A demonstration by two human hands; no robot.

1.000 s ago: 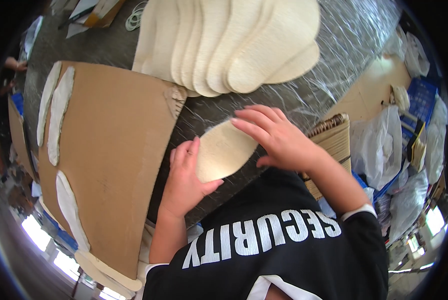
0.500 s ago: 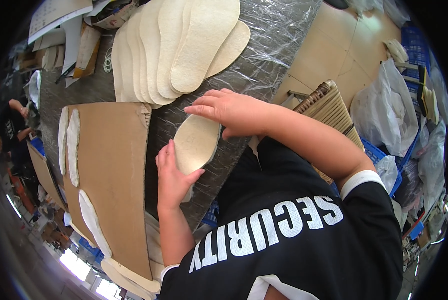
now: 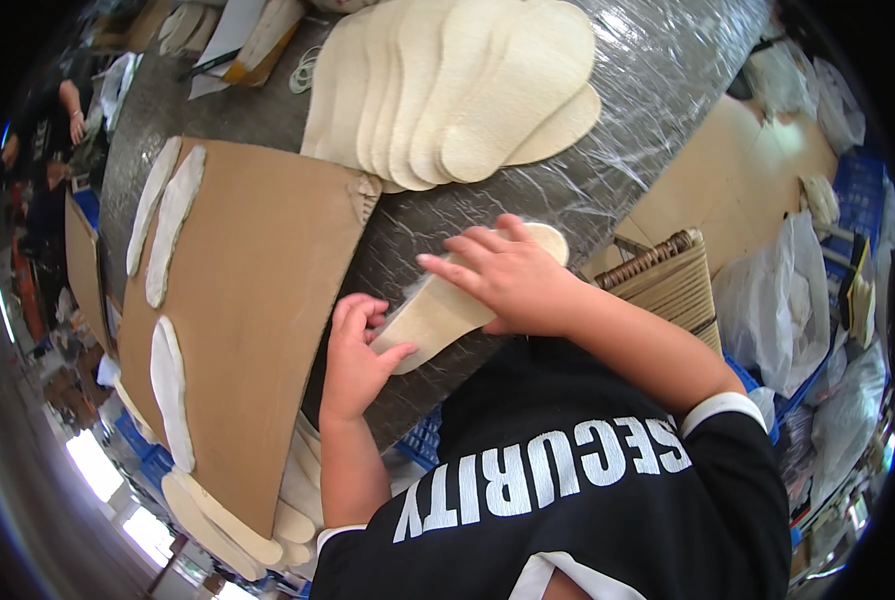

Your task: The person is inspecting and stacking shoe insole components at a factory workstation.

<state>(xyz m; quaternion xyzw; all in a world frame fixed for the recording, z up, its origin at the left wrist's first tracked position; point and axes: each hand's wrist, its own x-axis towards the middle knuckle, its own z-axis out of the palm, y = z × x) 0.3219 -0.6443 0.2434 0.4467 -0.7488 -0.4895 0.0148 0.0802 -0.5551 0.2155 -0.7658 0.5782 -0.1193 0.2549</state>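
Note:
A cream, sole-shaped insole (image 3: 438, 315) lies on the plastic-wrapped table top (image 3: 648, 130) just in front of me. My right hand (image 3: 503, 275) rests flat on top of its middle, fingers spread. My left hand (image 3: 356, 355) grips its near end between thumb and fingers. A fanned stack of matching cream insoles (image 3: 458, 95) sits further back on the table. To the left, a brown cardboard sheet (image 3: 253, 300) carries a few more insoles (image 3: 168, 225) along its far edge.
More insoles (image 3: 233, 525) stick out under the cardboard's near end. A stack of ridged brown pieces (image 3: 668, 285) sits at my right elbow. White bags (image 3: 783, 290) and blue crates (image 3: 858, 185) stand to the right. Another person (image 3: 53, 120) is at the far left.
The insole has turned from nearly upright under my hands to lying flatter and longer across the table. My right hand has slid onto its middle. The view has shifted.

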